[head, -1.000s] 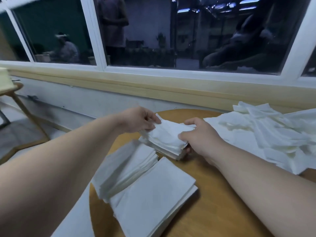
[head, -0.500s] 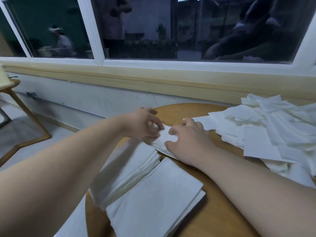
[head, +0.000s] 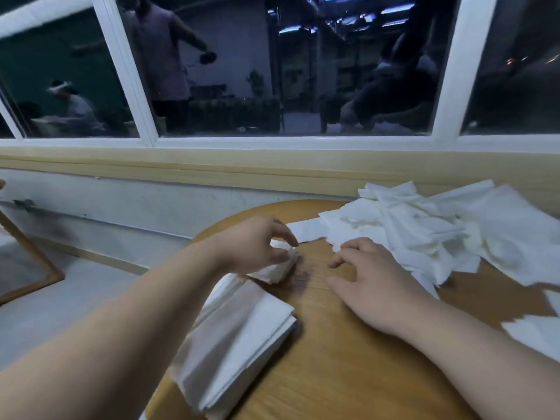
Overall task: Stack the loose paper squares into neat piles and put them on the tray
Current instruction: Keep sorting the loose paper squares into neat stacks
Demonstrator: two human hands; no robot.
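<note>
Nearest me, at the left edge of the table (head: 348, 374), the finished piles (head: 242, 338) lie touching each other, their edges fairly even. Just beyond them my left hand (head: 254, 244) pinches a small stack (head: 277, 268) of paper squares, fingers and thumb curled round its end, and its lower edge looks to meet the wood. My right hand (head: 375, 283) holds nothing, its fingers loosely spread over bare table. I take the step to be setting this stack down square. I should keep the pinch firm until it lies flat, then bring the free hand in to nudge the sides flush, because thin sheets fan out easily. Farther right the loose heap (head: 418, 231) sprawls, with plenty left to sort. I see no tray from here.
</note>
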